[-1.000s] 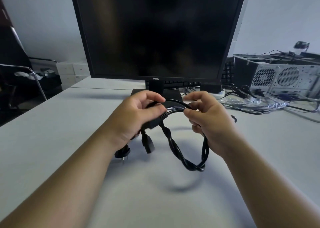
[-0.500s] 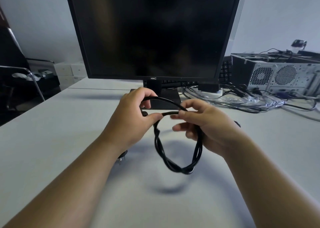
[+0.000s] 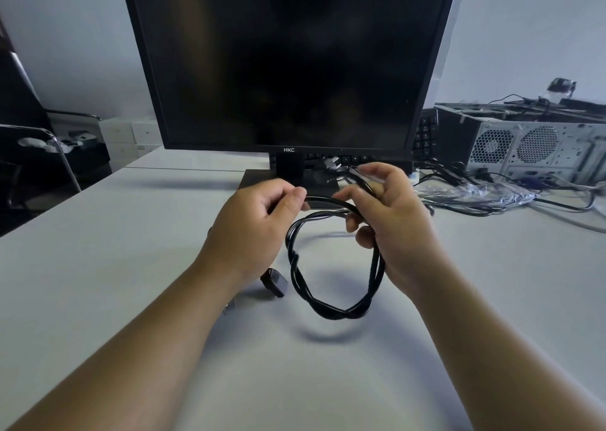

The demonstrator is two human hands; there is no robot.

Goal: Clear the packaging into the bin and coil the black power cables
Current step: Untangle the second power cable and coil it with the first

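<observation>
While your left hand [image 3: 252, 230] pinches the black power cable [image 3: 331, 309], your right hand [image 3: 390, 220] grips its coiled loops alongside.

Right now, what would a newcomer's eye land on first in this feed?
The two hands at centre: the left hand pinches and the right hand grips a black power cable, gathered into a loop that hangs over the white table. Behind them, a big dark monitor fills the upper middle. At far right, crumpled clear packaging lies in front of a grey computer case.
</observation>
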